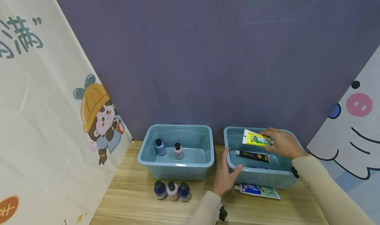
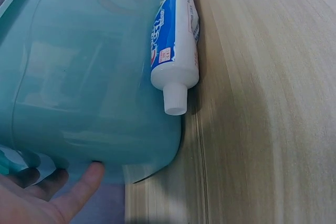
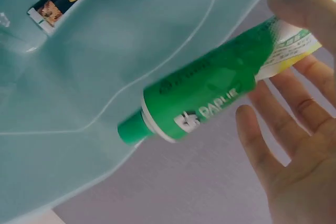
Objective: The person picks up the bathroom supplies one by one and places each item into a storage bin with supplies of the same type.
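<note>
My right hand [image 1: 282, 142] holds a yellow and green toothpaste tube [image 1: 256, 139] above the right blue bin [image 1: 259, 177]. The right wrist view shows the tube's green cap [image 3: 131, 128] end and the thumb and fingers on its yellow part. Inside that bin lies a black toothpaste tube [image 1: 252, 156], with a blue tube [image 1: 257, 167] partly hidden by the front rim. My left hand [image 1: 224, 177] touches the bin's left front corner, fingers fairly straight against the outer wall [image 2: 94, 103]. A white and blue toothpaste tube [image 1: 258, 190] lies on the table along the bin's front.
The left blue bin [image 1: 178, 172] holds a light blue bottle [image 1: 161, 148] and a pale pink bottle [image 1: 178, 152]. Before it stand a pale bottle [image 1: 172, 192] and two dark blue bottles [image 1: 160, 190] in a row. A purple-grey wall [image 1: 190, 63] rises behind the wooden table [image 1: 127, 192].
</note>
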{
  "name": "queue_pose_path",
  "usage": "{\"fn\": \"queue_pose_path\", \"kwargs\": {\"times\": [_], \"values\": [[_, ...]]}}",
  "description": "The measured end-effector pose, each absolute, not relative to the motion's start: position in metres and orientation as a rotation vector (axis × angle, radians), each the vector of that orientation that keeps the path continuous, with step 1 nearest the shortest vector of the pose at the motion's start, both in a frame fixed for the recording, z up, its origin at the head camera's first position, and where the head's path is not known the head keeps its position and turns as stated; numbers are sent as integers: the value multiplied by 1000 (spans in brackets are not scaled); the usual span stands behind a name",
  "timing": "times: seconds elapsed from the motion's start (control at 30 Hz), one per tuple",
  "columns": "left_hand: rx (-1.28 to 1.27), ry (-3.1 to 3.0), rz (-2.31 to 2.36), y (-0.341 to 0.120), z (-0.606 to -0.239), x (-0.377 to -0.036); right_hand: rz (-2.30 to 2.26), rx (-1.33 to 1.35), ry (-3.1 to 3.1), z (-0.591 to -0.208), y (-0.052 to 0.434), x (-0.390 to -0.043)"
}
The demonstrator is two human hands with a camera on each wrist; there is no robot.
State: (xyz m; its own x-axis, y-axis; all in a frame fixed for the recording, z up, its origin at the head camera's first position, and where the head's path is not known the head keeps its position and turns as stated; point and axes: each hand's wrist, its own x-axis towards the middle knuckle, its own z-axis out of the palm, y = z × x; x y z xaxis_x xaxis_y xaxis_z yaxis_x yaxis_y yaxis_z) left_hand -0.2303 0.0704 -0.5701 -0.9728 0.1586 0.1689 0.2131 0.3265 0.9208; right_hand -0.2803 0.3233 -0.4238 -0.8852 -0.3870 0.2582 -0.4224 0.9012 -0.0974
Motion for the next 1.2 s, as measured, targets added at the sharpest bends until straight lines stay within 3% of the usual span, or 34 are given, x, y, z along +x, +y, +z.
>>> {"fn": "queue_pose_path", "kwargs": {"times": [1.2], "values": [[-342, -2502, -1799, 73, -578, -233, 232, 640, -3214, -454, 317, -325]]}}
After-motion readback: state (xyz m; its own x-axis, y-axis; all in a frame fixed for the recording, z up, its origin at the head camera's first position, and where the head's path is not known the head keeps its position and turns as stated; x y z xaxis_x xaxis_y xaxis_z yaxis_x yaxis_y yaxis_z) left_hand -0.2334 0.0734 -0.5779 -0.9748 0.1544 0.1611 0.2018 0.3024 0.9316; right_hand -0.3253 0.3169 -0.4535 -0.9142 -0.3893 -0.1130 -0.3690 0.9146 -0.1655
